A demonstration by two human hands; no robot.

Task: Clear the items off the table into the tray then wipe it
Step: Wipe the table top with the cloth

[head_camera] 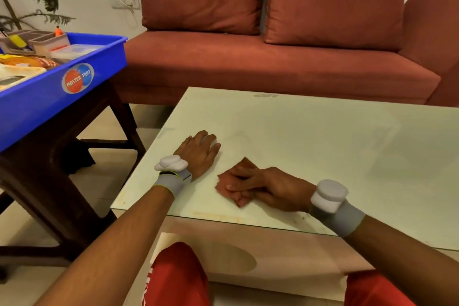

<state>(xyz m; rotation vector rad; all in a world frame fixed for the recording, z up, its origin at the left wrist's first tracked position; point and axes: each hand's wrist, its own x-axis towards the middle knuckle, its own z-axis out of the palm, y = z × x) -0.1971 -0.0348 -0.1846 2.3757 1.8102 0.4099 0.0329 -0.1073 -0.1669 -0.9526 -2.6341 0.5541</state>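
The left hand [198,154] lies flat, palm down, on the worktop [323,136]. Just beside it, the right hand [268,189] presses straight fingers [238,187] on a brown cloth [246,163]. The blue tray [49,102], with things in it, sits off to the left.

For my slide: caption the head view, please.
Right hand presses a reddish cloth on the glass table while the left hand rests flat; filled blue tray stands aside.

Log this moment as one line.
phase: wipe | right hand: presses reddish-brown cloth on pale glass tabletop | left hand: rests flat on tabletop | blue plastic tray: loaded, on dark wooden stand
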